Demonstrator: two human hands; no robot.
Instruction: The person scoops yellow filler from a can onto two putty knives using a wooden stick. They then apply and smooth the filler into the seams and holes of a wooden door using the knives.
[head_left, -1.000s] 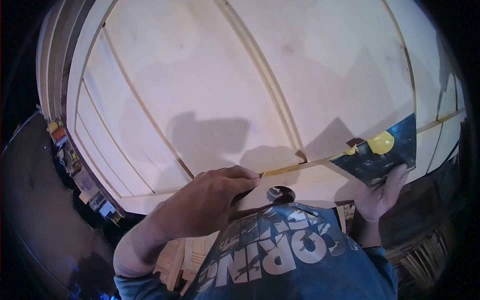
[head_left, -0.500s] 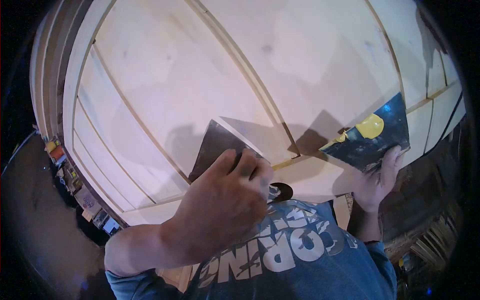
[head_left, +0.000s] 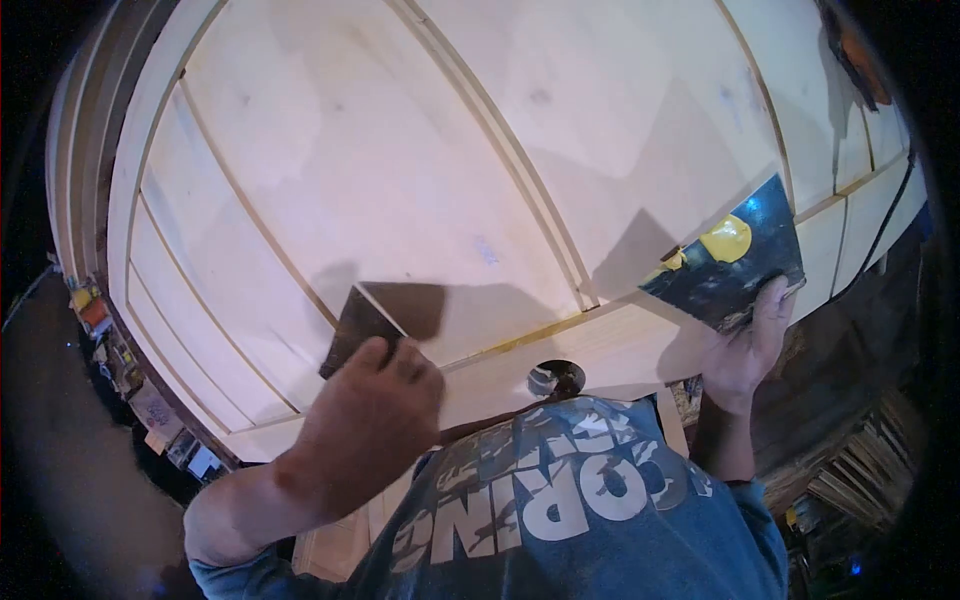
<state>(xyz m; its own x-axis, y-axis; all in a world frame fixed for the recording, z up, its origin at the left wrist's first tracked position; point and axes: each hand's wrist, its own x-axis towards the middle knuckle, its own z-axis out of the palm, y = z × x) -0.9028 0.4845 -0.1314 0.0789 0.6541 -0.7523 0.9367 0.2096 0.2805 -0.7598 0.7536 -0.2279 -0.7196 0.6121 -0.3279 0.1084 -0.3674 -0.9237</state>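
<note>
Lettering [head_left: 545, 500] "CORIN" on shirt [head_left: 660, 550]; scraper [head_left: 358, 322] left, palette [head_left: 725, 270] right

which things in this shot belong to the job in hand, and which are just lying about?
In use:
left hand gripping dark flat putty knife
right hand gripping dark metal blade carrying yellow filler blob
pale wooden panelled door

Lying about:
small coloured boxes, left edge
stacked wood strips, lower right
</note>
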